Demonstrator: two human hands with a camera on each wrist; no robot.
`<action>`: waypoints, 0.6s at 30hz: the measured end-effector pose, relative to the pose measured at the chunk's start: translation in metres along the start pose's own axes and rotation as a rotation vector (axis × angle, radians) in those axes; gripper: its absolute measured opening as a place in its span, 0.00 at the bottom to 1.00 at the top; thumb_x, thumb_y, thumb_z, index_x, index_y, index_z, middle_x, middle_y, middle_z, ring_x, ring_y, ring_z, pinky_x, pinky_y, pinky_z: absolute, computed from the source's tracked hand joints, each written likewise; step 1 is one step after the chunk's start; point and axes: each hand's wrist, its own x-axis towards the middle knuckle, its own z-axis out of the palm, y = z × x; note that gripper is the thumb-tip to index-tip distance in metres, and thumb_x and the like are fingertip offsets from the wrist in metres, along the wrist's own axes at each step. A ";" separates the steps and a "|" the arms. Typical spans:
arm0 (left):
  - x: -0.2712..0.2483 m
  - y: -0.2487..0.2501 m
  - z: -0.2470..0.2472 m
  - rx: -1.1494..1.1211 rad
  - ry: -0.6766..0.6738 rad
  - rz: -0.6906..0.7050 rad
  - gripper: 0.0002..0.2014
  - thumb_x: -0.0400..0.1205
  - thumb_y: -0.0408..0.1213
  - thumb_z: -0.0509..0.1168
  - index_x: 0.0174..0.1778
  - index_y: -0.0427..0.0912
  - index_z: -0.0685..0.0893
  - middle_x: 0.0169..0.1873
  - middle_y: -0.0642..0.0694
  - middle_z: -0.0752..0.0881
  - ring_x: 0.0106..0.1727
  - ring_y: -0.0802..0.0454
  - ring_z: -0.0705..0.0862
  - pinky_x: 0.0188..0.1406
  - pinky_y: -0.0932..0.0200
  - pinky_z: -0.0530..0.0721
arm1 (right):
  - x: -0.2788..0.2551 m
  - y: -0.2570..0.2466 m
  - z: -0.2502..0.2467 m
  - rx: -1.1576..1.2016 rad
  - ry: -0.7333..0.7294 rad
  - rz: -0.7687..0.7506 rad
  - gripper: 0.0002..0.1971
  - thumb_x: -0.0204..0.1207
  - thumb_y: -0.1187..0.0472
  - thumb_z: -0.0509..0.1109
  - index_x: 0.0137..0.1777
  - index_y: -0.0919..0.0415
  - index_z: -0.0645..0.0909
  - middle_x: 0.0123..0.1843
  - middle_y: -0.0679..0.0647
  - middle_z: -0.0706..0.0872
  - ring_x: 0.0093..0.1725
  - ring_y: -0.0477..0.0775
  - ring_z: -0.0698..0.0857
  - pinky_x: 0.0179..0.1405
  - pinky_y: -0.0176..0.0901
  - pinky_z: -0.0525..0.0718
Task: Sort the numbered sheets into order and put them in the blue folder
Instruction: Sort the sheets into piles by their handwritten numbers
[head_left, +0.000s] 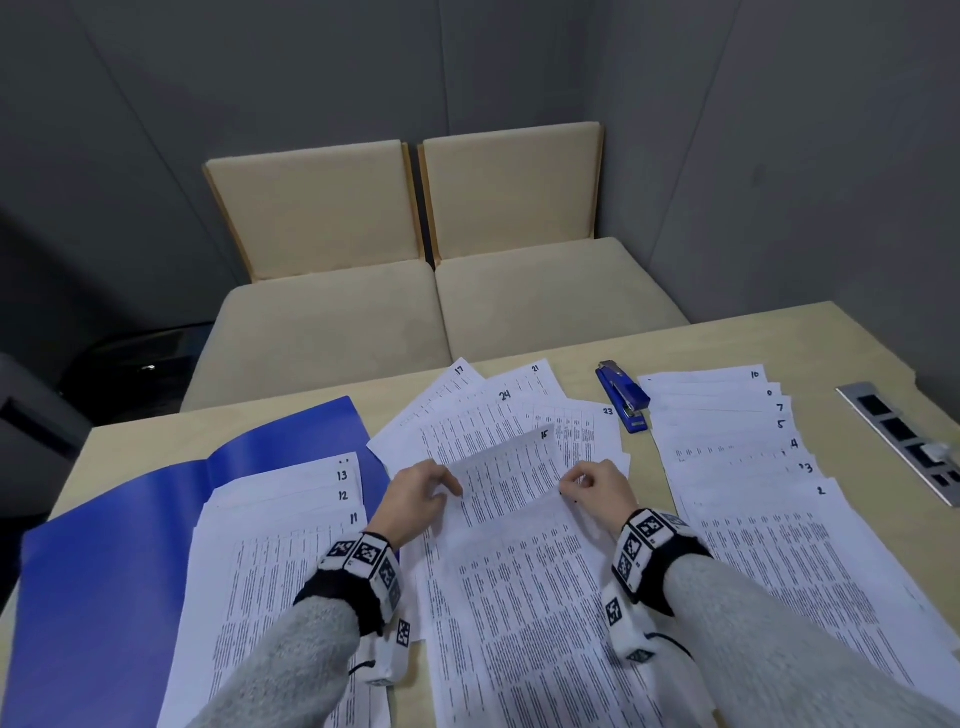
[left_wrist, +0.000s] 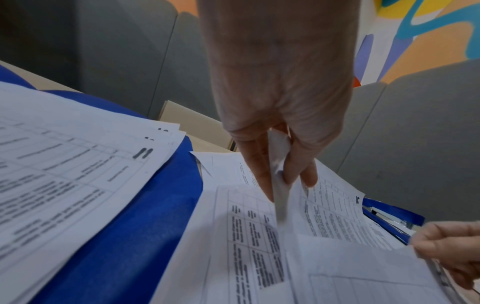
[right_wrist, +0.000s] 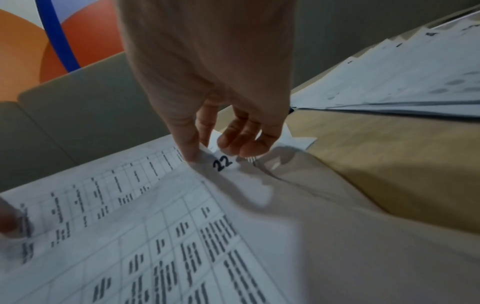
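Note:
The blue folder (head_left: 104, 597) lies open at the left, with sheets 11, 12 and 13 (head_left: 291, 519) stacked on its right half. A loose pile of numbered sheets (head_left: 498, 410) covers the middle of the table. Both hands are on that pile. My left hand (head_left: 423, 491) pinches the left edge of a lifted, curled sheet marked 15 (head_left: 514, 467); the left wrist view shows paper between the thumb and fingers of my left hand (left_wrist: 280, 181). My right hand (head_left: 584, 483) pinches the top corner of the sheet marked 22 (right_wrist: 223, 163), seen in the right wrist view under my right hand (right_wrist: 207, 152).
A fanned row of sheets numbered from 10 down to 2 (head_left: 753, 467) lies at the right. A blue stapler (head_left: 623, 397) sits between that row and the middle pile. A metal socket panel (head_left: 904, 436) is set into the table's right edge. Beige seats (head_left: 467, 301) stand beyond the table.

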 end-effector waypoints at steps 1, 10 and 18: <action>0.000 0.001 -0.001 0.002 0.007 0.005 0.21 0.75 0.23 0.60 0.36 0.60 0.83 0.48 0.52 0.84 0.54 0.53 0.82 0.57 0.50 0.80 | 0.001 -0.002 -0.002 -0.003 -0.014 -0.022 0.07 0.71 0.62 0.73 0.33 0.52 0.83 0.44 0.59 0.78 0.33 0.48 0.75 0.37 0.35 0.73; -0.003 0.029 -0.075 0.062 0.332 0.150 0.14 0.77 0.25 0.63 0.42 0.49 0.88 0.41 0.54 0.82 0.45 0.55 0.81 0.44 0.55 0.79 | -0.020 -0.026 -0.051 -0.261 -0.077 -0.211 0.08 0.74 0.59 0.72 0.35 0.48 0.79 0.43 0.45 0.78 0.51 0.49 0.78 0.59 0.47 0.77; -0.039 0.093 -0.182 0.025 0.730 0.437 0.13 0.74 0.18 0.65 0.45 0.38 0.89 0.37 0.47 0.80 0.38 0.63 0.75 0.39 0.68 0.75 | -0.027 -0.071 -0.106 0.225 0.021 -0.295 0.04 0.80 0.65 0.66 0.43 0.60 0.77 0.39 0.50 0.83 0.37 0.42 0.81 0.43 0.32 0.76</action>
